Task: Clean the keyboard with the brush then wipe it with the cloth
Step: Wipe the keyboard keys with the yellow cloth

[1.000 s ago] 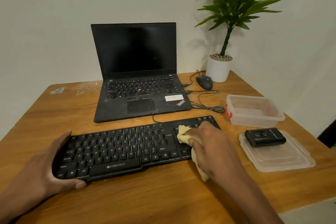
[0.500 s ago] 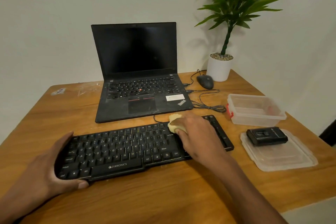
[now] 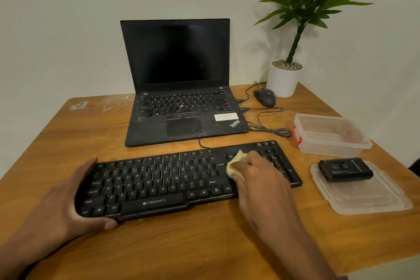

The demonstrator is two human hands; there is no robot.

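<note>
**Cloth pressed on the keyboard's right part, left end steadied**

The black keyboard (image 3: 181,179) lies flat on the near half of the wooden surface (image 3: 204,245), in front of an open laptop (image 3: 181,88). Its left end is clasped by the left hand (image 3: 68,207), thumb along the near edge and fingers curved round the far corner. A small pale yellow cloth (image 3: 235,166) is bunched under the right hand (image 3: 261,179), whose grip is clenched on it and presses it onto the keys between the Enter column and the number pad.

The keyboard is judged light, stiff and apt to slide on smooth wood, so a hold at one end is advisable while the other end is rubbed. The keys are loose-seated and could be caught by a dragged fold. The cloth is judged soft and limp; it is best held wadded, with the fingers on top.

To the right, a clear plastic box (image 3: 329,136) stands near the keyboard's far right corner, and nearer, a small black case (image 3: 345,169) rests on a clear lid (image 3: 368,200). No brush can be made out. A mouse (image 3: 264,97), its looped cable and a potted plant (image 3: 286,75) occupy the far right, against a plain pale wall.
</note>
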